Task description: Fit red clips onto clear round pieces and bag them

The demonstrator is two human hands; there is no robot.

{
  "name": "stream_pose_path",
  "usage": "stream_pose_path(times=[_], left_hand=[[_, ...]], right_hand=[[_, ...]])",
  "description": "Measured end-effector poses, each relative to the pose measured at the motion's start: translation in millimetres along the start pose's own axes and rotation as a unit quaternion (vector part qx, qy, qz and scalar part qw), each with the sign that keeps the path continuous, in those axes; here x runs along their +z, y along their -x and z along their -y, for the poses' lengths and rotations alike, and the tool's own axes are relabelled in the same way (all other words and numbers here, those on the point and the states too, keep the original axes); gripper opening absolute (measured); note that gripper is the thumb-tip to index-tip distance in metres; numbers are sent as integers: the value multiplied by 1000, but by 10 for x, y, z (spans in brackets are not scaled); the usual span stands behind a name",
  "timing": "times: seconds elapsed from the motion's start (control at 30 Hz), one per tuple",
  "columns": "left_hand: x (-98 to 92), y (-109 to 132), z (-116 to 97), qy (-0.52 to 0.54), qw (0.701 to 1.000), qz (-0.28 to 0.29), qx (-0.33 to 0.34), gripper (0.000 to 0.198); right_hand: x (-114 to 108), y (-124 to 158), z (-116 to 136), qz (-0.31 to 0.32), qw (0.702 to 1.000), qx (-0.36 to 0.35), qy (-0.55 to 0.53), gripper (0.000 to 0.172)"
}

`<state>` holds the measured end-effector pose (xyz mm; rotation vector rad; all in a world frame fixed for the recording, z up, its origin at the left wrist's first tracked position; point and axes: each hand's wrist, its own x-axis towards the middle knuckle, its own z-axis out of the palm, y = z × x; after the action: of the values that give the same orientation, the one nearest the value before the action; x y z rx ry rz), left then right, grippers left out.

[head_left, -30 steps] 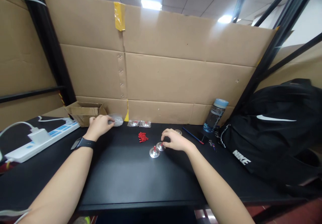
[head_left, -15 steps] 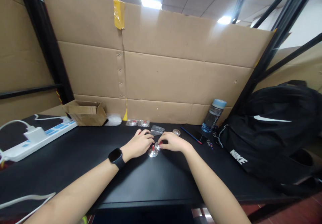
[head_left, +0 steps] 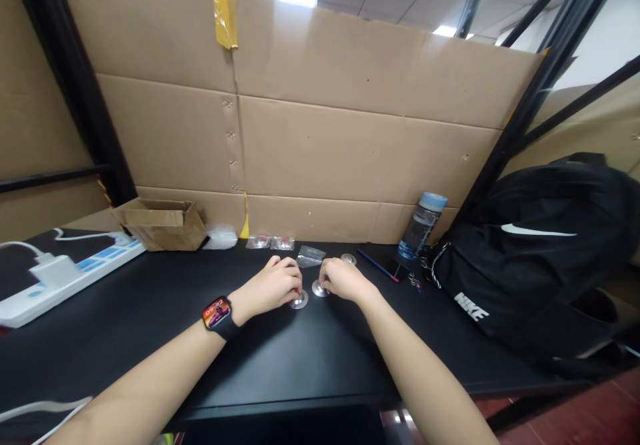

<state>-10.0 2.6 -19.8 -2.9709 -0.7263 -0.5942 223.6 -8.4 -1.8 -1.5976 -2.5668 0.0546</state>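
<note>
head view: can see the left hand (head_left: 280,283) down on the left disc (head_left: 301,301), well away from the box (head_left: 165,226), near it a second ago. now find the right disc (head_left: 319,290) standing just apart from the left disc, against all but touching half a second ago. notice also the watch (head_left: 217,313) lit, dark in the last frame, and the clear bag (head_left: 311,256) lying behind both hands, missing from that spot a second ago.

looking at pose: see the left hand palm down, reaching in from the left, fingers bent and pinched around a red knob on the left disc. see the right hand (head_left: 341,278) arched over from the right, fingers pointing down and closed on the top of the right disc, tips partly hidden.

looking at the discs: find both flat on the black table (head_left: 280,365), silver, round and shiny; can make out red only on the left disc.
</note>
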Motion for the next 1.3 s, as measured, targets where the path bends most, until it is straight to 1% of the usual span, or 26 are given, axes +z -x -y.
stream_pose_path(times=[0.1,0.2,0.3,0.4,0.47,0.53,0.6,0.67,0.73,0.8,0.9,0.97,1.03,1.1,1.17,1.23,1.3], left_hand=[[-42,16,41,4,1000,11,4,14],[-71,13,37,12,1000,14,5,13],[-60,2,20,17,1000,6,12,14],[-26,-1,19,2,1000,-11,6,13],[-2,1,37,-8,999,-33,-22,12],[18,5,73,-9,996,-58,-59,14],[31,7,119,-3,992,-80,-96,16],[37,7,162,5,987,-99,-130,18],[39,1,192,22,979,-116,-164,19],[39,-12,203,52,972,-131,-186,21],[41,-40,187,105,965,-155,-184,22],[46,-59,161,129,961,-171,-176,24],[54,-73,134,139,957,-183,-176,24],[63,-79,115,138,955,-192,-181,24],[75,-79,112,134,954,-192,-185,23],[88,-74,122,134,955,-190,-187,23],[100,-70,135,136,954,-189,-189,23]], right_hand=[[-22,18,14,-10,1000,4,1,14],[-25,30,9,-24,1000,8,6,14],[-15,35,-9,-24,1000,11,12,15],[8,36,-34,-21,1000,-5,8,16],[30,34,-47,-24,999,-30,0,15],[49,26,-50,-42,997,-66,-22,12],[59,10,-39,-74,990,-103,-62,10],[54,-9,-13,-120,978,-125,-116,9],[37,-29,20,-173,961,-125,-176,9],[17,-45,56,-216,943,-108,-231,8],[8,-63,111,-233,921,-82,-300,11],[24,-76,150,-224,907,-71,-349,14],[56,-91,191,-199,882,-58,-423,18],[99,-111,229,-164,843,-34,-512,23],[145,-130,257,-137,796,-8,-589,30],[182,-143,273,-123,758,8,-640,33],[202,-146,275,-116,728,14,-675,34]])
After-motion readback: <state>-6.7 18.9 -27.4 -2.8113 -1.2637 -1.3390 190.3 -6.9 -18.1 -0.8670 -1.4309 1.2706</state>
